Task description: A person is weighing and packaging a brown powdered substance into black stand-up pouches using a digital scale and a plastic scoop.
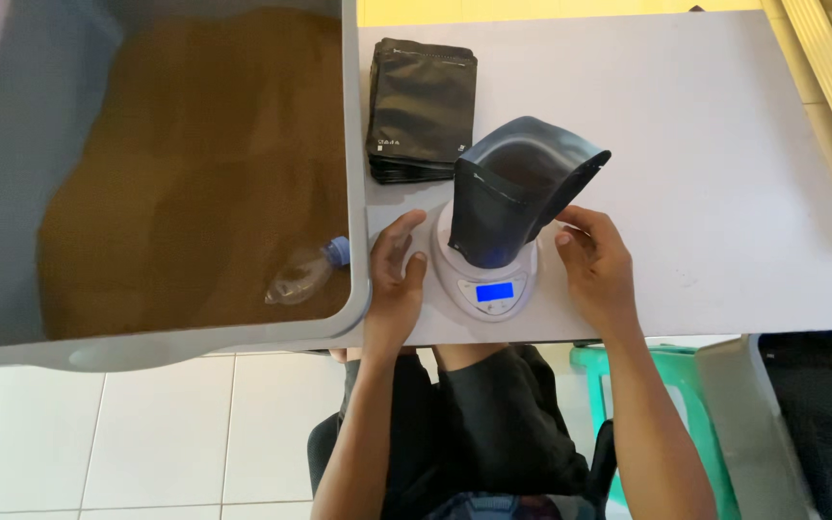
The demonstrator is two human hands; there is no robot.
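Pouch (512, 197), black and standing open-mouthed, is sitting upright on a small round white kitchen scale (486, 274) near the front edge of the white table (724, 193); the scale's blue display is glowing toward the person. Left hand (395, 279) is resting loosely open, palm down on the table, fingers lying along the left flank of the scale and touching or almost touching its rim; it is grasping nothing. Right hand (597, 270) is likewise lying open and flat on the table to the right of the scale, fingertips pointing toward the pouch's base; whether they are actually touching it cannot be told. Neither hand is holding anything. Pouch interior is showing dark, and any contents cannot be made out. Behind the scale a stack of flat black pouches (421, 111) is lying on the table. To the left, a large grey bin (356, 144) is holding brown powder, with a clear plastic bottle (308, 273) with a blue cap lying on the powder near the bin's right wall
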